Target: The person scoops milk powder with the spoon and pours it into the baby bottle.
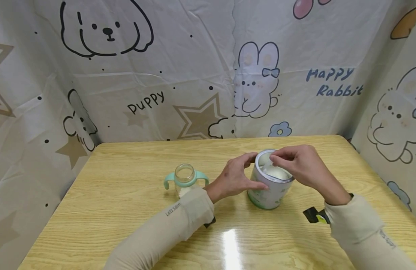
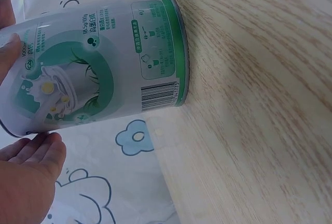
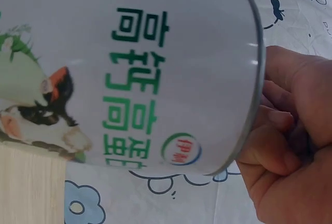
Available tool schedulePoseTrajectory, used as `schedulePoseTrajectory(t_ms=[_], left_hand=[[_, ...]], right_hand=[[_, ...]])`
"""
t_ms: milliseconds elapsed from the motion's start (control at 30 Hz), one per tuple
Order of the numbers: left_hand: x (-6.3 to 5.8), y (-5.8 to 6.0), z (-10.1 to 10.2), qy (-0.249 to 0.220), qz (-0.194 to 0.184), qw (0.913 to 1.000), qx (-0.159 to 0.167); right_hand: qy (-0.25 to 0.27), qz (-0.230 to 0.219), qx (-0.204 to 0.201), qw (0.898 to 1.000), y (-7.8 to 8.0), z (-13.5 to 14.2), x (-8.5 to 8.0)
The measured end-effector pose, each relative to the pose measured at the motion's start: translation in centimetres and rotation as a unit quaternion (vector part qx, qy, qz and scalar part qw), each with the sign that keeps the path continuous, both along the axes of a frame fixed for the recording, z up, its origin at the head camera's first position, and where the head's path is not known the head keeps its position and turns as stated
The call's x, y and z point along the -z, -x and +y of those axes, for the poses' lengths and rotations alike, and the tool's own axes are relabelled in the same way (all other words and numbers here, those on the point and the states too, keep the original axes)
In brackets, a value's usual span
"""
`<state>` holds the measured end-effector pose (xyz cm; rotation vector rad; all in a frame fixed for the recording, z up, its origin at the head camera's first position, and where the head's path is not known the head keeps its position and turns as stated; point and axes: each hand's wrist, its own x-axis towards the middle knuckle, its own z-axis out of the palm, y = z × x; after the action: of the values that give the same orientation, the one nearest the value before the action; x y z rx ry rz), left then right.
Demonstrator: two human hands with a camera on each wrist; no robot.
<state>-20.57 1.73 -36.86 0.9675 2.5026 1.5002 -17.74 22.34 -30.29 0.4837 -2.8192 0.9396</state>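
A white milk powder tin [image 1: 269, 193] with green print stands lidless on the table, pale contents showing inside its metal rim. My left hand [image 1: 233, 178] holds its left side, thumb across the front and fingers near the rim. In the left wrist view, the left fingers [image 2: 39, 156] lie against the tin's side. My right hand [image 1: 299, 165] is over the opening, thumb and index finger pinching a small white piece that looks like a scoop's handle. In the right wrist view, the curled right fingers [image 3: 275, 130] are at the rim; what they pinch is hidden there.
Left of the tin stands an uncapped clear baby bottle [image 1: 184, 173] with mint-green handles, something pale inside, partly behind my left sleeve [image 1: 181, 213]. A printed cloth [image 1: 194, 75] hangs along the back and sides of the wooden table [image 1: 127, 168].
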Motion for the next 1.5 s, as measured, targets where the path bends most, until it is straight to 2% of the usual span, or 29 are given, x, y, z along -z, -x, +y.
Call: schedulePoseTrajectory(t_ms=[233, 433, 667, 833, 1067, 1500], left_hand=[[0.0, -0.1, 0.0, 0.001, 0.005, 1.0, -0.002], [-0.1, -0.1, 0.1, 0.0, 0.002, 1.0, -0.006], [-0.1, -0.1, 0.1, -0.001, 0.001, 1.0, -0.006], [-0.1, -0.1, 0.0, -0.002, -0.002, 1.0, -0.005], [-0.2, -0.2, 0.0, -0.003, 0.001, 1.0, -0.004], [-0.2, -0.2, -0.3, 0.001, 0.0, 1.0, -0.007]], right_hand=[[-0.006, -0.028, -0.023, 0.999, -0.1, 0.5, -0.3], [0.016, -0.071, 0.014, 0.997, -0.1, 1.9, -0.3], [0.034, -0.083, 0.073, 0.993, -0.1, 3.6, -0.3], [0.07, -0.105, 0.105, 0.986, 0.0, 5.1, 0.2], [0.132, -0.128, 0.123, 0.975, 0.0, 7.2, 1.1], [0.144, -0.126, 0.125, 0.973, -0.1, 7.6, 1.5]])
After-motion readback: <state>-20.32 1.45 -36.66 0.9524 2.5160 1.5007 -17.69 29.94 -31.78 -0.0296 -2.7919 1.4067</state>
